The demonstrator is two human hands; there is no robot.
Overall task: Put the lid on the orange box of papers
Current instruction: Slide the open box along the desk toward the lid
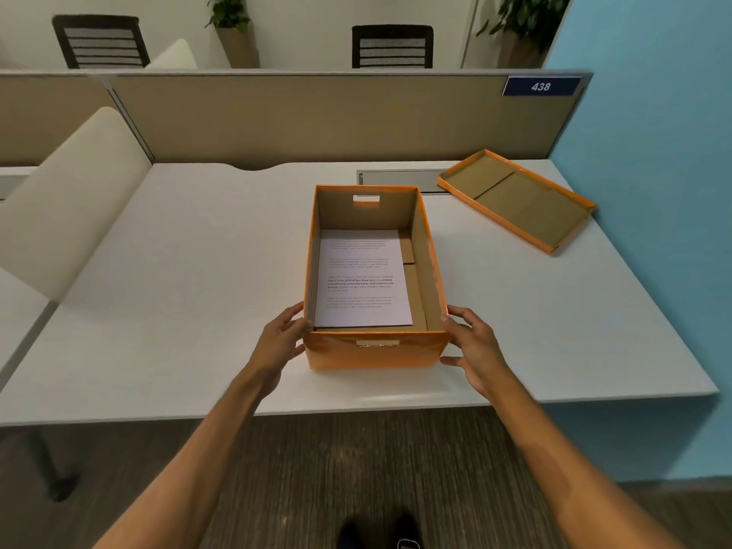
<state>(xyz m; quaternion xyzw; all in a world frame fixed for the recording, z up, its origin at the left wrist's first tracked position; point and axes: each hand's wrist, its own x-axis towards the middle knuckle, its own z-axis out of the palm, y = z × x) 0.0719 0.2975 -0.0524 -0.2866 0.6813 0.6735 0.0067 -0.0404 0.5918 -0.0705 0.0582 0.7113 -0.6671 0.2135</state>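
An open orange box point(374, 352) stands on the white desk point(190, 303), near its front edge. White printed papers point(362, 279) lie flat on the box floor, toward its left side. The orange lid point(519, 198) rests upside down at the desk's back right, its brown inside facing up, apart from the box. My left hand point(281, 342) presses on the box's near left corner. My right hand point(473, 350) is against the near right corner, thumb at the rim. Together they hold the box between them.
A beige partition point(317, 116) runs along the back of the desk, and a blue wall point(653, 192) closes the right side. A grey cable flap point(400, 178) sits behind the box. A cream chair back point(67, 208) stands at the left.
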